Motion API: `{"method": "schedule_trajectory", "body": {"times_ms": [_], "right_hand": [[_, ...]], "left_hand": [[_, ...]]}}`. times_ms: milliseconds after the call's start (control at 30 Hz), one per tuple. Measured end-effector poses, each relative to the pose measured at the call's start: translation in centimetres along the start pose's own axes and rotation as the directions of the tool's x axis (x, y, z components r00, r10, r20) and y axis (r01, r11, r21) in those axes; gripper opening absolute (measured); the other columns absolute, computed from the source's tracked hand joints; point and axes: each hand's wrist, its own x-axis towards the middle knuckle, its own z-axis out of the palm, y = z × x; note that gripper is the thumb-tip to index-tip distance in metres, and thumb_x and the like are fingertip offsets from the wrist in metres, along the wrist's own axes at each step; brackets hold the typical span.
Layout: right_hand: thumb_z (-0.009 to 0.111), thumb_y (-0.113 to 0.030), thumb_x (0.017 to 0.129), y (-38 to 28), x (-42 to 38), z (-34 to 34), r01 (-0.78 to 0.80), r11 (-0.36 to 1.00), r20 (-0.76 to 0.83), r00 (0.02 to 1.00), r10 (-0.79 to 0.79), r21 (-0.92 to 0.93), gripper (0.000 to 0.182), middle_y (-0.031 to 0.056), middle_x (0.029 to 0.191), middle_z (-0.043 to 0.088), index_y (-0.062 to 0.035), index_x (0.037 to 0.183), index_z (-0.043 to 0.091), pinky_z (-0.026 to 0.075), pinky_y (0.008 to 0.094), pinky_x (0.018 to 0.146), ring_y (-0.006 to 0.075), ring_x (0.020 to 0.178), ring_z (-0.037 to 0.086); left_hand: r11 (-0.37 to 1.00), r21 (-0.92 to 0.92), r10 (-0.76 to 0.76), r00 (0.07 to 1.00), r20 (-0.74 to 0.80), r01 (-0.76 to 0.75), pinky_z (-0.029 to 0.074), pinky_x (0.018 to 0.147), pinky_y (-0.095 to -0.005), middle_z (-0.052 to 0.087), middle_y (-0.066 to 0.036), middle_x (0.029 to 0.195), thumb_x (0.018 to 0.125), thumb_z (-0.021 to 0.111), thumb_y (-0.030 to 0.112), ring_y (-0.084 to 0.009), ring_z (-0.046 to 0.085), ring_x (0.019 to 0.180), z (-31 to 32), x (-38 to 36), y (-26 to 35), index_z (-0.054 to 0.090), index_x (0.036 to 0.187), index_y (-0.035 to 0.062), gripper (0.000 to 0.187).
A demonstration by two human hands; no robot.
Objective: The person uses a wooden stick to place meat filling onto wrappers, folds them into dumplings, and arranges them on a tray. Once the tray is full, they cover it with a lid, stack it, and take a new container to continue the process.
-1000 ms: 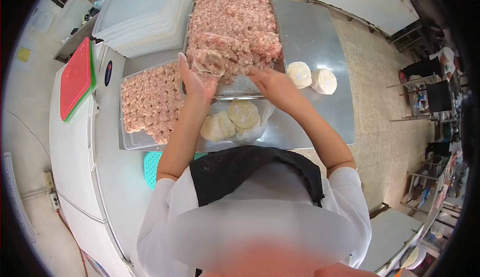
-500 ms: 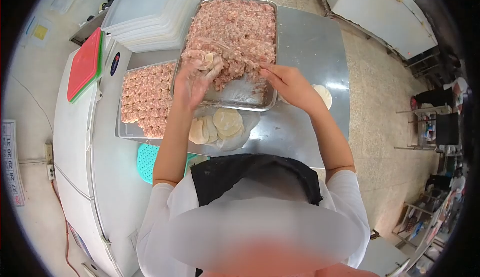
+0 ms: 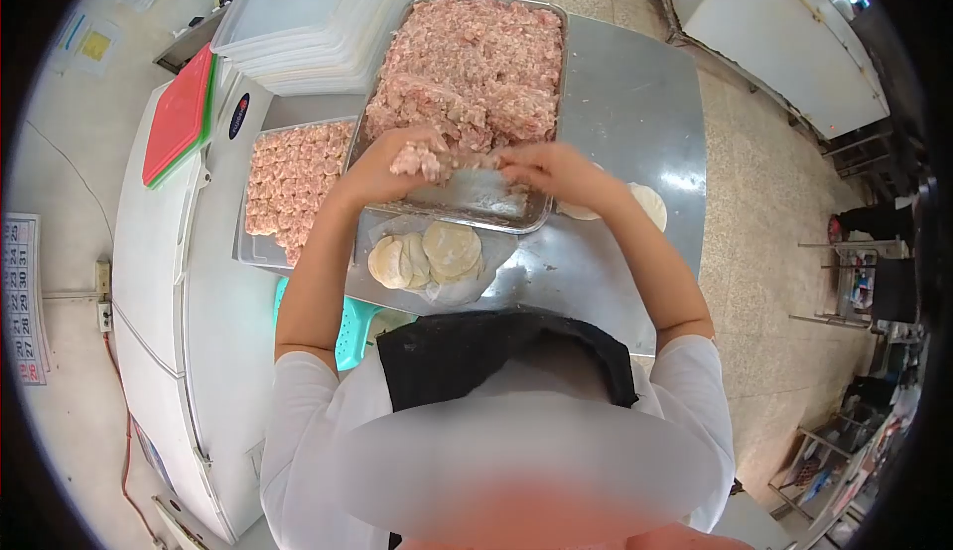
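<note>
A deep metal tray (image 3: 559, 153) holds a mass of pink minced meat (image 3: 476, 54), with its near end scraped bare. Over the tray's near left part, my left hand (image 3: 389, 165) is curled round a dumpling topped with meat (image 3: 416, 161). My right hand (image 3: 541, 168) is at the tray's near right, its fingers pinched on a thin tool, blurred, that points toward the dumpling. Round dough wrappers (image 3: 452, 248) lie on a plastic sheet in front of the tray. More wrappers (image 3: 647, 206) lie beside my right wrist.
Left of the meat, a tray of filled dumplings (image 3: 298, 178) sits below stacked white plastic trays (image 3: 298, 19). A red board (image 3: 181, 123) lies on the white freezer (image 3: 238, 351). A turquoise stool (image 3: 355, 332) stands under the steel table (image 3: 635, 103).
Both my hands have moved nearer to me, toward the tray's near edge. My left hand has turned, and its fingers now curl round the meat-topped dumpling.
</note>
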Motion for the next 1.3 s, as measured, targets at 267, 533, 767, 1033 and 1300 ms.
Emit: {"method": "schedule_trajectory", "body": {"times_ms": [267, 533, 767, 1033, 1300], "right_hand": [[0.055, -0.026, 0.094, 0.6, 1.0, 2.4, -0.028, 0.826, -0.278, 0.948, -0.157, -0.563, 0.034, 0.013, 0.095, 0.065, -0.0178, 0.127, 0.056, 0.053, 0.0445, 0.072, 0.0341, 0.085, 0.065], [0.056, -0.034, 0.095, -5.7, -3.3, 0.1, -0.003, 1.0, -0.298, 0.955, -0.001, -0.011, 0.032, 0.0184, 0.094, 0.066, -0.0099, 0.114, 0.068, 0.051, 0.0432, 0.076, 0.0367, 0.087, 0.065], [0.061, -0.028, 0.093, -10.7, -2.1, 2.3, -0.098, 0.838, -0.255, 0.966, -0.05, -0.537, 0.03, 0.0156, 0.099, 0.067, -0.0065, 0.114, 0.067, 0.052, 0.0393, 0.073, 0.0341, 0.087, 0.065], [0.061, -0.027, 0.093, -17.9, -0.6, 7.2, -0.059, 0.819, -0.367, 0.911, -0.191, -0.571, 0.024, 0.0137, 0.08, 0.064, -0.0095, 0.108, 0.068, 0.051, 0.0437, 0.066, 0.0346, 0.075, 0.063], [0.054, -0.031, 0.097, -21.0, 4.4, 16.7, -0.084, 0.928, -0.232, 0.973, -0.003, -0.362, 0.035, 0.021, 0.099, 0.067, -0.0035, 0.116, 0.063, 0.05, 0.0453, 0.076, 0.0406, 0.092, 0.063]], "left_hand": [[0.936, -0.223, -0.33, 0.9, -0.284, 0.273, 0.046, 0.095, -0.0333, 0.058, -0.014, 0.126, 0.075, 0.077, 0.013, -0.0238, 0.057, 0.113, 0.8, 1.3, -3.9, 0.053, 0.13, 0.003, 0.06], [0.995, 0.069, 0.097, 0.916, -0.389, -0.077, 0.043, 0.099, -0.0368, 0.062, -0.014, 0.121, 0.075, 0.075, 0.018, -0.0248, 0.059, 0.112, -0.7, -3.1, 1.9, 0.053, 0.132, 0.0049, 0.062], [0.969, 0.182, 0.206, 0.956, -0.208, -0.169, 0.049, 0.091, -0.0341, 0.066, -0.012, 0.118, 0.074, 0.073, 0.007, -0.02, 0.061, 0.108, -1.5, -4.4, -2.2, 0.065, 0.113, 0.0013, 0.04], [0.976, 0.136, 0.206, 0.927, -0.314, -0.171, 0.048, 0.093, -0.0369, 0.065, -0.013, 0.117, 0.075, 0.077, 0.012, -0.0245, 0.06, 0.112, -5.3, -11.4, -1.3, 0.058, 0.123, 0.0002, 0.053], [0.989, 0.122, 0.108, 0.974, -0.199, -0.084, 0.044, 0.097, -0.035, 0.066, -0.016, 0.113, 0.076, 0.079, 0.028, -0.0255, 0.061, 0.109, -10.3, -18.5, -6.1, 0.063, 0.116, 0.0043, 0.049]]}}
